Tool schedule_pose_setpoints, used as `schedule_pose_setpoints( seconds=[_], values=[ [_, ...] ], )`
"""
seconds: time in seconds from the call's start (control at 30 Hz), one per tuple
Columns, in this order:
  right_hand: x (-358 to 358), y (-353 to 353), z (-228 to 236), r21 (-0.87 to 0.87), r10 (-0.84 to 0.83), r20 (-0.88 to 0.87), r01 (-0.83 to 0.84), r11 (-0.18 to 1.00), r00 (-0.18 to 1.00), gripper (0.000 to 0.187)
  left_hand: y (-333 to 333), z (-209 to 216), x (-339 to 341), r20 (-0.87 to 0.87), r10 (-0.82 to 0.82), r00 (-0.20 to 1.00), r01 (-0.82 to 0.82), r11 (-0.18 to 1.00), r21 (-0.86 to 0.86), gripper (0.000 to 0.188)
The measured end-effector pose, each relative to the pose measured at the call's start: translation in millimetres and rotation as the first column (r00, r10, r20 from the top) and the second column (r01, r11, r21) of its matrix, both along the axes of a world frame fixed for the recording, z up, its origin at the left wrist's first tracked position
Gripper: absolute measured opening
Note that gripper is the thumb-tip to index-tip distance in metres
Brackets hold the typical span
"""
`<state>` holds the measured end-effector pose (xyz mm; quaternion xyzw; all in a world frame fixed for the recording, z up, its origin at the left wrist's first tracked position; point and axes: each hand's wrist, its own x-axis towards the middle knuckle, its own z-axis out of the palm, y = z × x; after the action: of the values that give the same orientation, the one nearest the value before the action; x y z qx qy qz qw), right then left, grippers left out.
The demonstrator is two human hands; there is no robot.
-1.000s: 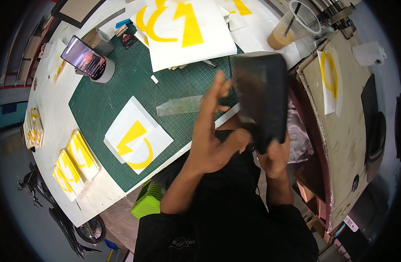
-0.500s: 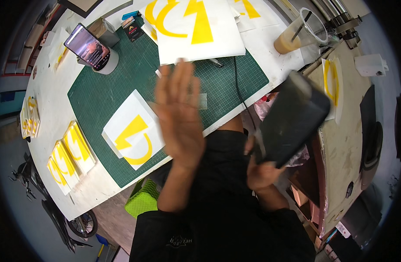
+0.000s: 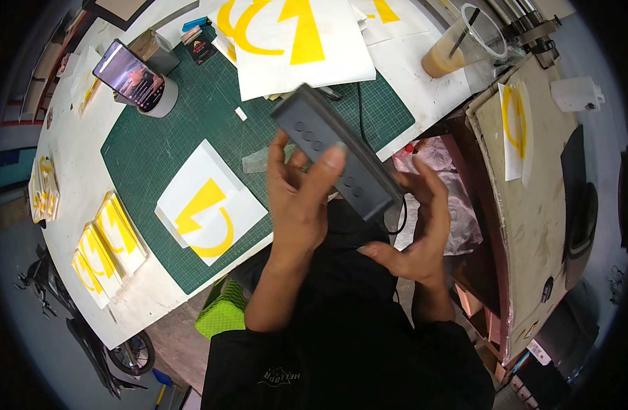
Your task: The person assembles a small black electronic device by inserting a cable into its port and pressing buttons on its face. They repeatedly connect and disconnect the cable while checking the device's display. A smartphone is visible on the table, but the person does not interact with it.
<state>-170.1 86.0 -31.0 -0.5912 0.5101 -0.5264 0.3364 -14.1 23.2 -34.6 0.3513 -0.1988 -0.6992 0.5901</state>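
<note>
My left hand [image 3: 297, 195] grips a black oblong device [image 3: 358, 167] with round raised buttons on its upper side, the thumb pressed on top. The device is tilted over the front edge of the table, above my lap. My right hand [image 3: 420, 232] has its fingers apart beside the device's lower end; whether a fingertip touches it, I cannot tell. A black cable [image 3: 401, 217] hangs by that end. Left of my left hand, a white sheet with a yellow cut-out shape [image 3: 211, 205] lies on the green cutting mat [image 3: 140, 178].
A larger white sheet with yellow shapes [image 3: 348, 61] lies at the back of the mat. A phone [image 3: 129, 75] leans on a white round holder. A plastic cup of brown drink [image 3: 444, 58] stands back right. Folded yellow-and-white stacks [image 3: 99, 256] lie at left.
The black device has passed from my right hand to my left and moved left, its button side now showing. My left hand has closed on it; the right has let go.
</note>
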Motion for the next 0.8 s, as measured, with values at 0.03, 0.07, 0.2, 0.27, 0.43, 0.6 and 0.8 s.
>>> schedule_pose_setpoints(
  seconds=[0.03, 0.07, 0.2, 0.27, 0.43, 0.6, 0.8],
  values=[
    [-3, 4, -6, -0.082, 0.0, -0.095, -0.007, 0.997, 0.996, 0.095, -3, -6, 5, -0.014, 0.015, 1.0, -0.015, 1.0, 0.014, 0.074],
    [-5, 6, -10, -0.162, -0.009, -0.189, -0.022, 0.987, 0.982, 0.089, -3, -5, 8, 0.046, 0.005, 0.999, -0.006, 1.0, 0.015, 0.062],
    [4, 2, -9, -0.293, -0.127, -0.294, 0.037, 0.955, 0.947, 0.053, -7, -1, 9, 0.09, 0.004, 0.996, -0.008, 0.999, 0.046, 0.055],
    [9, -1, -7, -0.328, -0.132, -0.292, 0.031, 0.944, 0.947, 0.039, -8, -6, 10, 0.082, 0.014, 0.997, -0.018, 0.999, 0.05, 0.056],
    [14, 2, -13, -0.337, -0.184, -0.311, 0.073, 0.939, 0.932, 0.023, -11, -6, 10, 0.088, 0.012, 0.996, -0.014, 1.0, 0.023, 0.056],
    [12, 1, -11, -0.313, -0.171, -0.311, 0.069, 0.947, 0.935, 0.021, -12, -5, 10, 0.125, -0.004, 0.992, 0.009, 0.999, -0.036, 0.058],
    [12, 0, -15, -0.319, -0.186, -0.289, 0.089, 0.944, 0.939, 0.02, -10, -5, 7, 0.157, 0.057, 0.986, -0.037, 0.991, -0.132, 0.06]
  ],
)
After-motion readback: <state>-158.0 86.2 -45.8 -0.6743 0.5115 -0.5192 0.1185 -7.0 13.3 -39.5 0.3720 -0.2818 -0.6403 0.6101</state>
